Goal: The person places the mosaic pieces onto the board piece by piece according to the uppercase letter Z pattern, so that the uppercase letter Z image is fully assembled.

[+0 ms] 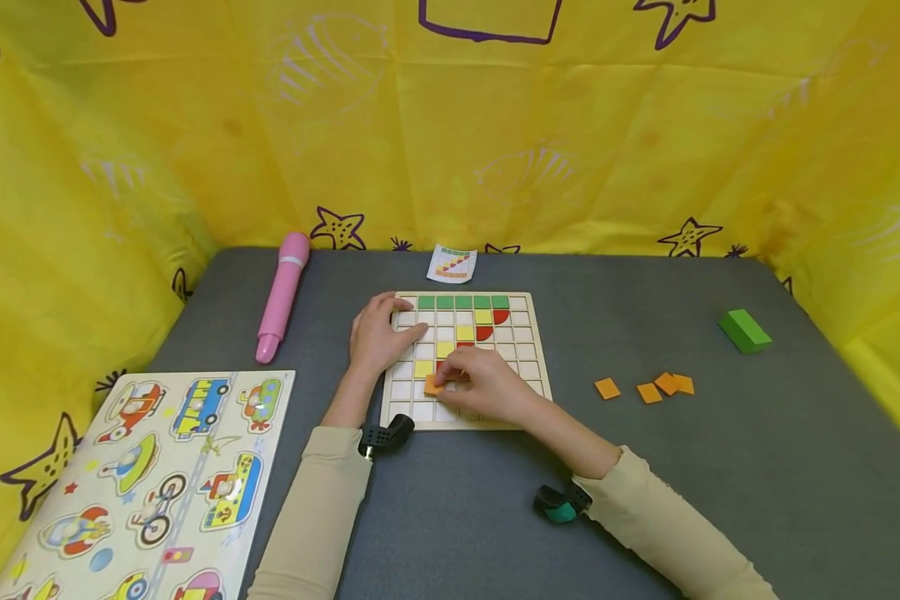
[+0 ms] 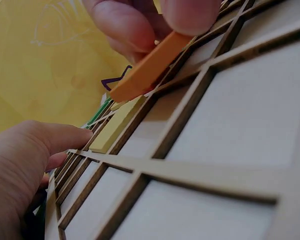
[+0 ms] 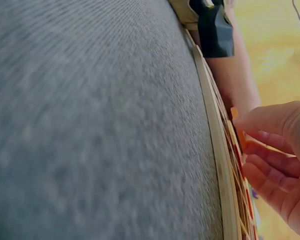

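At the lower left, your off-white flat board of vehicle pieces (image 1: 187, 454) sits apart from the work, while the pink rounded stick (image 1: 278, 304) above it might roll if your sleeve knocked it. Your left hand (image 1: 378, 337) rests on the upper left of the pale wooden grid board (image 1: 519, 333), thumb and forefinger stretched over the surface; the other fingers are hard to make out. Should that light hold slacken, a push could slide the board. The black wrist camera (image 1: 396, 432) overlaps the board's lower left corner in the head view, so a dropped wrist may nudge it. Just right, the flat orange square tile (image 1: 431, 386) is held tilted over the lower left cells, near the flat yellow square tiles (image 1: 423, 368); lowered at that slant, it could catch a rib or jog a yellow neighbour. Your right hand (image 1: 491, 383) pinches it between thumb and fingers, and covers cells beside the red quarter-round tiles (image 1: 484, 333), so you could brush one or misjudge a cell. Right of centre, the loose orange square tiles (image 1: 607, 388) could scatter if your right forearm swung outward; the green block (image 1: 746, 332) lies beyond them.
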